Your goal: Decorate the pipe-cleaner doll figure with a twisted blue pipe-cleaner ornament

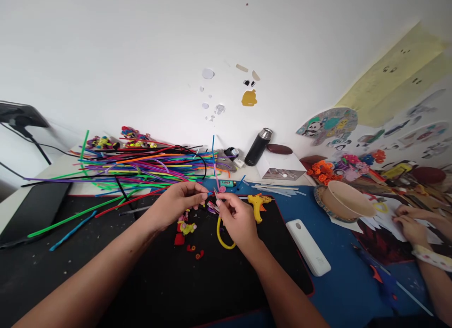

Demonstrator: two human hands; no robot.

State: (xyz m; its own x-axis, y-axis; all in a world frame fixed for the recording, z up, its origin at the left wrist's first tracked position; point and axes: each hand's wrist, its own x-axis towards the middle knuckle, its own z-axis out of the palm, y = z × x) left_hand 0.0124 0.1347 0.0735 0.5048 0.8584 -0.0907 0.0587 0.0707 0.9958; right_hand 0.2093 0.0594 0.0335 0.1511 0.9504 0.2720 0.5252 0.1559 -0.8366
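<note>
Left of the glue gun (254,206), the left hand (180,201) pinches a small blue piece (209,194); the right hand (239,220) pinches a thin pointed piece (215,192), which could nick fingertips if it slips.

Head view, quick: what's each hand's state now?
Left hand: closed in a pinch on a small blue piece.
Right hand: closed on a thin pointed thing, kind unclear.

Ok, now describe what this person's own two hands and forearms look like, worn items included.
The left hand and right hand are ungloved, with no ring visible. The left forearm and right forearm show no sleeve, watch or bracelet. Fingernail details are too small to tell.
</note>
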